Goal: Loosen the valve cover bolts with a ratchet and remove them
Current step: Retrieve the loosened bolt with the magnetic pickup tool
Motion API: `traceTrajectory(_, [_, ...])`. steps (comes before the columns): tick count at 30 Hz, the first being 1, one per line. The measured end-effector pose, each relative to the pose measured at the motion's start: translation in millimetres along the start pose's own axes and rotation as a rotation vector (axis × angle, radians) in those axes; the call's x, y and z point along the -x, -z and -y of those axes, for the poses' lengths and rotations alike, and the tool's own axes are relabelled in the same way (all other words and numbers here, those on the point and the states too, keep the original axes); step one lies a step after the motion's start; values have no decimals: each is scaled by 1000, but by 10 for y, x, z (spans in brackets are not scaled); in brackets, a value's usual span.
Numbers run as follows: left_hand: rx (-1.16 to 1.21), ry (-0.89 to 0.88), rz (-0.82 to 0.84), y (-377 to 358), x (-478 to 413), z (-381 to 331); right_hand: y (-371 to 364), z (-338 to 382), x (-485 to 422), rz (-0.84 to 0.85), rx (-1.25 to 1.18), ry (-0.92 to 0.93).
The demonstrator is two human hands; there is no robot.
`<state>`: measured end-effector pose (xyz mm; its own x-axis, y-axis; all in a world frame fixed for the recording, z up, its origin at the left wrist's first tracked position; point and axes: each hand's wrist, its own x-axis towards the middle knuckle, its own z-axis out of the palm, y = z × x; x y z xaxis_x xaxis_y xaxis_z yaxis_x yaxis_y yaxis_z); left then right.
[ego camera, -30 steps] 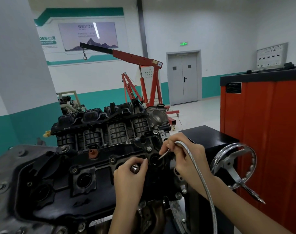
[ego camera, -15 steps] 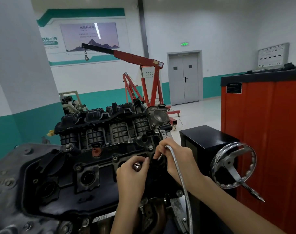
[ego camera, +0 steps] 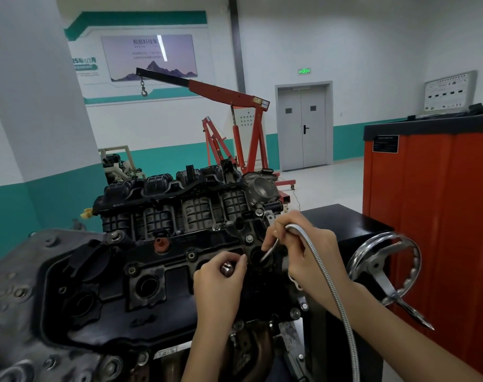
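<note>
Valve cover (ego camera: pixel 157 307), black and grimy, lay across the engine's top, an orange cap (ego camera: pixel 161 244) and a bolt (ego camera: pixel 191 255) seated along its far edge. Left hand (ego camera: pixel 218 285) was over the cover's right part, its grip pinched on a small shiny metal piece (ego camera: pixel 226 268). Right hand (ego camera: pixel 303 252), just beside, had its grip curled round a flexible metal shaft (ego camera: pixel 328 279) whose tip dipped into a round well (ego camera: pixel 258 256). Chrome handwheel (ego camera: pixel 383 268) stood further right.

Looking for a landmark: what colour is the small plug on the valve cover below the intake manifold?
The plug is reddish-orange, seen in the head view.
</note>
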<state>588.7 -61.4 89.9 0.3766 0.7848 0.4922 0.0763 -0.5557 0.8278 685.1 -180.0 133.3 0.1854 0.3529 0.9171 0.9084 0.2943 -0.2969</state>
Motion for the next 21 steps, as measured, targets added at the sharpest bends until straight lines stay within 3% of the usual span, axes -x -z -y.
traceTrajectory(13, [-12,4,10,2,7,-21,182,146,-131,-41,37,-5])
traceTrajectory(21, [-30,5,12,4,17,-30,-38,6,-201,39,-83,-257])
